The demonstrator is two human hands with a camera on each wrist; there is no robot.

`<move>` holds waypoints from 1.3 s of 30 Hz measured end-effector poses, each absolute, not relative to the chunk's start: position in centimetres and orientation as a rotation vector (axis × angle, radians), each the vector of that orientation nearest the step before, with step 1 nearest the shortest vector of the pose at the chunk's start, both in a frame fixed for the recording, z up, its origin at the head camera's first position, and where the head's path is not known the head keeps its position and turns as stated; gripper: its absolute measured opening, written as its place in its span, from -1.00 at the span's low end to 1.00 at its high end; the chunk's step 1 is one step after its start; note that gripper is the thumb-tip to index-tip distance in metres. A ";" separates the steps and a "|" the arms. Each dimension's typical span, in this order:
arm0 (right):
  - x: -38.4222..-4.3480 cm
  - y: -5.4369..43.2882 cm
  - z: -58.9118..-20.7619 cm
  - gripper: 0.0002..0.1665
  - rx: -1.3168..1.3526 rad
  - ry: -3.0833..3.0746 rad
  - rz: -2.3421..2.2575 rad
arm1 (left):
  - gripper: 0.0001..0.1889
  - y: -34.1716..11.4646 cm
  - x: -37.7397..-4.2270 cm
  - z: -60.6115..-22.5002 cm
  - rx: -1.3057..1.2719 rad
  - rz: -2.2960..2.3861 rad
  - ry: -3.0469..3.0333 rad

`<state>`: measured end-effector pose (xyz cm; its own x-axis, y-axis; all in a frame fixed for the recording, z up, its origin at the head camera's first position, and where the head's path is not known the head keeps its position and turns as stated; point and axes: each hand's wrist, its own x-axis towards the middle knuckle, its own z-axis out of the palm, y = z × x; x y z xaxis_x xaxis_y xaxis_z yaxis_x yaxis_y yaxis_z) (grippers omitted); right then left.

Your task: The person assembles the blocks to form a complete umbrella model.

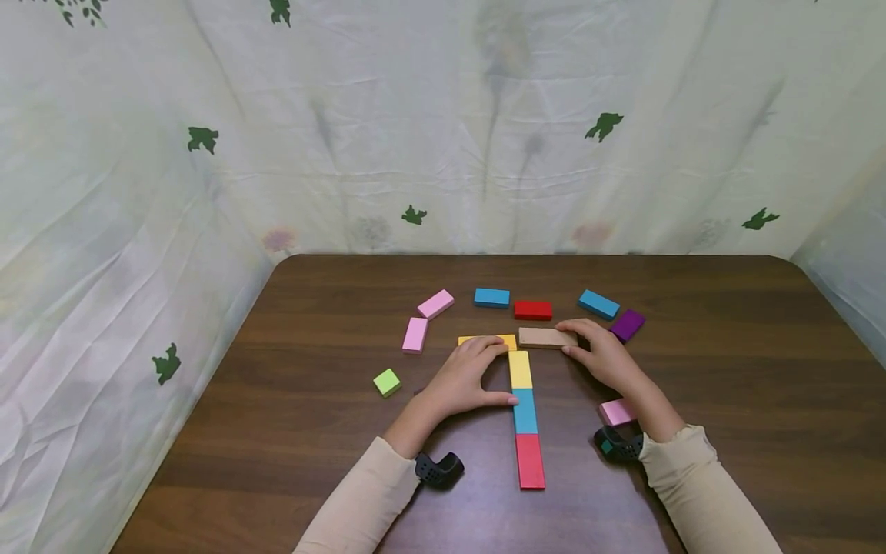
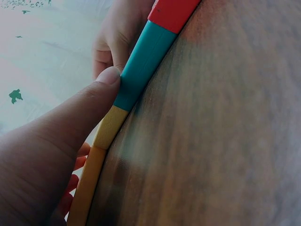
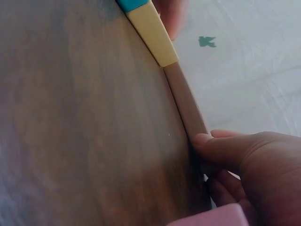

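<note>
A column of flat blocks lies on the table: a pale yellow block (image 1: 521, 370), a blue block (image 1: 525, 412) and a red block (image 1: 531, 462) nearest me. At its far end an orange-yellow block (image 1: 467, 340) extends left and a tan wooden block (image 1: 543, 338) right. My left hand (image 1: 465, 378) is spread, its thumb touching the blue block's left side and its fingers at the orange-yellow block, whose right part they partly cover. With thumb and fingers, my right hand (image 1: 604, 358) pinches the right end of the tan block, as the right wrist view also shows.
Beyond the hands lie a second red block (image 1: 533, 310), blue blocks (image 1: 491, 298) (image 1: 598, 305) and a purple block (image 1: 627, 325). Pink blocks (image 1: 435, 305) (image 1: 414, 335) and a lime-green block (image 1: 387, 382) are at left. Another pink block (image 1: 617, 412) lies beside my right wrist.
</note>
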<state>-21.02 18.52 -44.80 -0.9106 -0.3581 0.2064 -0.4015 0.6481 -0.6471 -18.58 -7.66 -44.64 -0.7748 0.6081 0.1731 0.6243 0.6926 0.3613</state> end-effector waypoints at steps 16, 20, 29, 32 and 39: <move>-21.2 18.4 -45.0 -0.59 0.669 -2.817 1.127 | -0.15 -7.6 -18.6 -44.7 -1.036 -0.630 -2.856; -21.3 18.4 -45.0 -0.59 0.684 -2.812 1.127 | -0.15 -7.6 -18.6 -44.6 -1.030 -0.624 -2.868; -21.2 18.4 -45.1 -0.59 0.704 -2.807 1.117 | -0.15 -7.6 -18.5 -44.5 -1.030 -0.628 -2.872; -21.2 18.5 -45.1 -0.59 0.708 -2.803 1.114 | -0.15 -7.6 -18.5 -44.5 -1.034 -0.630 -2.864; -21.1 18.5 -45.1 -0.58 0.710 -2.819 1.122 | -0.16 -7.6 -18.5 -44.5 -1.032 -0.620 -2.864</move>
